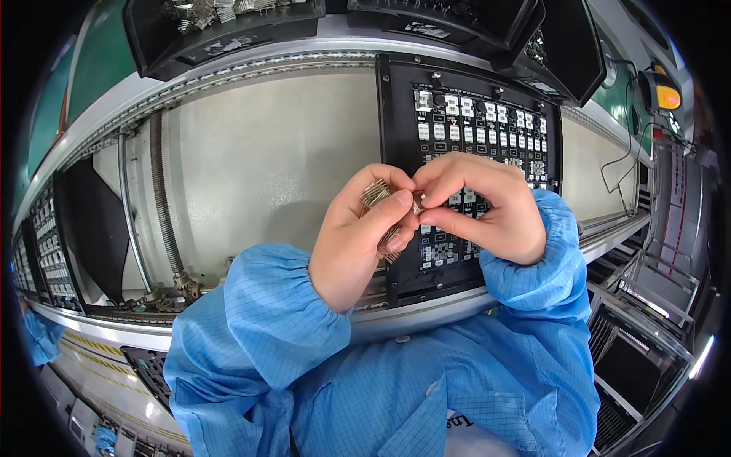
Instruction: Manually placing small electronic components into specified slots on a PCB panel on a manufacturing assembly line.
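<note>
My left hand point(343, 240) is closed around a clutch of small, shiny metal parts point(375, 193), stacked side by side and poking out between the fingers. Their exact kind is too small to make out. At its thumb tip, the fingers of my right hand point(495, 202) pinch one small metal piece point(419, 199), and the two hands nearly touch there. Both are above a black carrier point(394, 129) that bears a panel of circuit boards point(476, 126) with rows of white and silver components. My hands and sleeves hide part of the panel.
Beyond the conveyor rail point(289, 62) stand a black bin point(228, 47) of loose metal parts and further black bins point(438, 30). A pale plate point(266, 129) lies left of the carrier, beside a threaded rod point(161, 198). More boards point(53, 244) sit far left; an orange lamp point(668, 97) far right.
</note>
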### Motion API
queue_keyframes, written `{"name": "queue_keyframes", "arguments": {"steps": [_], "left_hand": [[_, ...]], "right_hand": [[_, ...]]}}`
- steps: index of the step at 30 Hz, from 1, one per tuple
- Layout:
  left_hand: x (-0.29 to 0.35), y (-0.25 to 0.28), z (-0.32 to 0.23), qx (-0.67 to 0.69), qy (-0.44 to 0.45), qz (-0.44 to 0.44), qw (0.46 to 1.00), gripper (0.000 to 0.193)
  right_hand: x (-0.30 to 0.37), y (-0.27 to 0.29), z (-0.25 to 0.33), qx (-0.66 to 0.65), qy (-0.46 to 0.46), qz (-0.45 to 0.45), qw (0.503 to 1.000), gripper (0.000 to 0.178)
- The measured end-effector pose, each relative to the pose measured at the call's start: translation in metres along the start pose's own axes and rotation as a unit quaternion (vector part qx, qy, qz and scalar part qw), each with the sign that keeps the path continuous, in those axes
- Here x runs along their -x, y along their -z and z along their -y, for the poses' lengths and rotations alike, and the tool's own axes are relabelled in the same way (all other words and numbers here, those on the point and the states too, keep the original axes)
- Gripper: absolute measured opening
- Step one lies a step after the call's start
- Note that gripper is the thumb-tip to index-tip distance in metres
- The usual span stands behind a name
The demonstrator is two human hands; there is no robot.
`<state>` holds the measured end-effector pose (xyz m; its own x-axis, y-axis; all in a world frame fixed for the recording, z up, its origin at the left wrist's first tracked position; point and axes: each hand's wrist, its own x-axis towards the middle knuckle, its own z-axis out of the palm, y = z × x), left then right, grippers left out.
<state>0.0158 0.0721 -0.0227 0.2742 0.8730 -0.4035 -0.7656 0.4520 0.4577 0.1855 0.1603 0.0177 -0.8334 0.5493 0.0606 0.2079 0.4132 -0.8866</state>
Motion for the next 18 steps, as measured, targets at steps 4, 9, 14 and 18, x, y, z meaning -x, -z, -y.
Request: {"name": "queue_keyframes", "arguments": {"steps": [4,9,14,18], "left_hand": [[0.002,-0.01,0.0,-0.013,-0.035,-0.047,0.998,0.015],[-0.003,0.0,0.005,-0.099,-0.107,-0.218,0.965,0.02],[-0.005,0.008,0.015,-0.068,0.016,-0.215,0.974,0.023],[-0.013,0.009,0.019,-0.054,0.051,-0.133,0.988,0.024]], "right_hand": [[0.007,0.001,-0.004,-0.03,0.005,0.0,1.0,0.018],[0.007,0.006,0.003,-0.074,-0.017,-0.055,0.996,0.02],[0.017,0.021,-0.002,-0.077,-0.014,-0.066,0.995,0.033],[0.017,0.019,0.006,-0.116,-0.036,-0.145,0.982,0.033]]}}
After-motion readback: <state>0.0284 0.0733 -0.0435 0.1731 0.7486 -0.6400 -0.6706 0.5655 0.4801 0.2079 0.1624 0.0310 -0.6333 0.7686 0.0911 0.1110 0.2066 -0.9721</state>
